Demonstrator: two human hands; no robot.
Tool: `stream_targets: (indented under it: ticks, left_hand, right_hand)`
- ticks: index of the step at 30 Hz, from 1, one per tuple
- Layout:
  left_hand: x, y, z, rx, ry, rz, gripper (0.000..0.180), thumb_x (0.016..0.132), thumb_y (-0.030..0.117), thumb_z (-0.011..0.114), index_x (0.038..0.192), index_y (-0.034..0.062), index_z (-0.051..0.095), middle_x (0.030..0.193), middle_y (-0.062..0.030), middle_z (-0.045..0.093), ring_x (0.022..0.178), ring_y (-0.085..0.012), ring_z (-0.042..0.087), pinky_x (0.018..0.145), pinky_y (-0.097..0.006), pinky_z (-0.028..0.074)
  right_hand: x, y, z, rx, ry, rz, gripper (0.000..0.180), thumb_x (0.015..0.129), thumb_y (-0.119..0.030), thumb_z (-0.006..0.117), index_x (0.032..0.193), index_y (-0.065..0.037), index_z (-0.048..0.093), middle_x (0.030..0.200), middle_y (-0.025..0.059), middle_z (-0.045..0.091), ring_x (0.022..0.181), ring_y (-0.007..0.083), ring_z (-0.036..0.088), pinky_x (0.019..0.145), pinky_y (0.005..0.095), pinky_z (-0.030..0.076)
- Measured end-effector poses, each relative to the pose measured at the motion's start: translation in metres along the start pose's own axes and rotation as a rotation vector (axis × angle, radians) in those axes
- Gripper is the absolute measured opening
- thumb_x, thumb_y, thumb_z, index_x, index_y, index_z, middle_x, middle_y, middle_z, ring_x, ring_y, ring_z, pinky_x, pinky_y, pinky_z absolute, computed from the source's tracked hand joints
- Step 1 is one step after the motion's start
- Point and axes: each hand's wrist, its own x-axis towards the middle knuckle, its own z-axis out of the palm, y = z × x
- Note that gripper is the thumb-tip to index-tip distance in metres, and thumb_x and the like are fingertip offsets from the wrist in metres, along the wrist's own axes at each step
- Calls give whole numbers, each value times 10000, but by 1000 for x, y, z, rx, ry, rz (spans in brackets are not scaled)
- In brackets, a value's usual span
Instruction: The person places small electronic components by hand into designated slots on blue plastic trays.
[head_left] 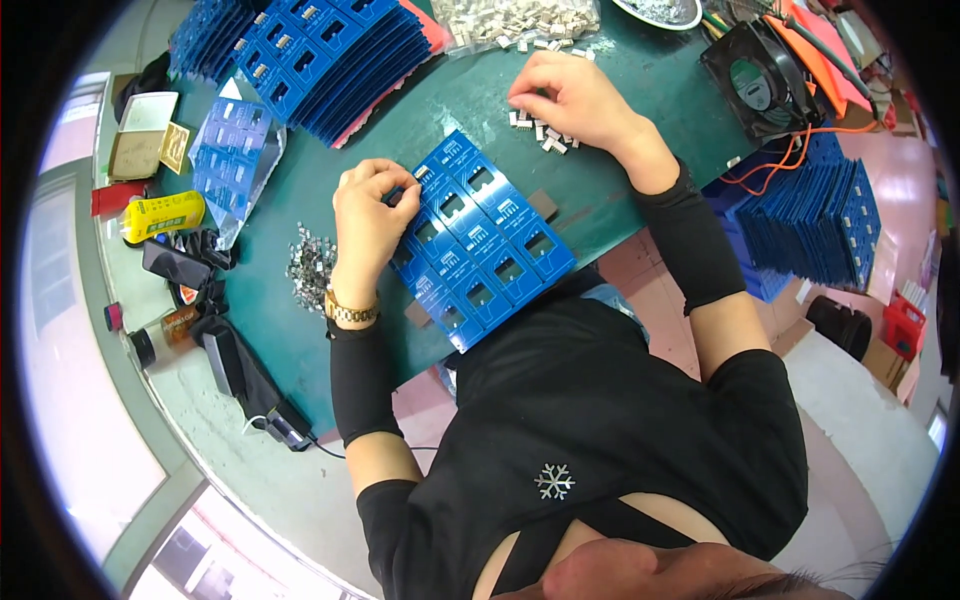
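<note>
A blue circuit board panel (485, 228) with rectangular cut-outs lies tilted on the green table in front of me. My left hand (372, 215), a gold watch at its wrist, is at the panel's upper left edge, with thumb and fingertips closed together; whatever they may hold is hidden. One small white connector (421, 172) sits on the panel close to those fingertips. Farther right, my right hand (575, 98) hovers over a loose group of small white connectors (550, 143). Its fingers are curled into a pinch, and I cannot make out anything between them.
Stacked blue boards (345, 75) stand at the far left, beside a bagged board (235, 150). Small metal parts (308, 262) lie left of my wrist. A bag of connectors (515, 18) is at the back. At right are a black fan (757, 80) and more boards (815, 225).
</note>
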Motion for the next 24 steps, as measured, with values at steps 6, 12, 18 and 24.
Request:
stream_targets:
  ticks: [6, 12, 18, 24]
  left_hand:
    - [-9, 4, 9, 123, 108, 68, 44, 741, 114, 705, 734, 78, 681, 1084, -72, 671, 991, -287, 585, 898, -419, 436]
    - [-16, 3, 9, 289, 139, 202, 63, 778, 125, 676, 828, 91, 659, 1104, -46, 645, 1031, -259, 576, 962, -541, 384]
    - [-27, 12, -4, 485, 163, 100, 216, 814, 221, 694, 1005, 129, 653, 1126, -20, 643, 1077, -241, 569, 970, -533, 374]
    - [-52, -79, -48, 497, 471, -274, 201, 825, 202, 703, 974, 67, 687, 1068, -108, 669, 976, -304, 618, 853, -387, 472]
  right_hand:
    - [-4, -26, 8, -279, -127, 12, 129, 815, -223, 694, 881, -113, 700, 923, 54, 623, 823, 273, 640, 702, 386, 520]
    - [-7, -38, 14, -449, -124, 61, 93, 796, -171, 696, 841, -103, 651, 906, 37, 612, 837, 267, 625, 698, 377, 501]
    - [-3, -28, -1, -309, -158, -81, 148, 752, -111, 716, 891, -80, 677, 854, 52, 621, 848, 261, 586, 730, 362, 485]
    - [2, -25, -10, -339, -125, -124, 194, 740, -69, 725, 932, -63, 701, 827, 66, 599, 825, 264, 546, 747, 352, 459]
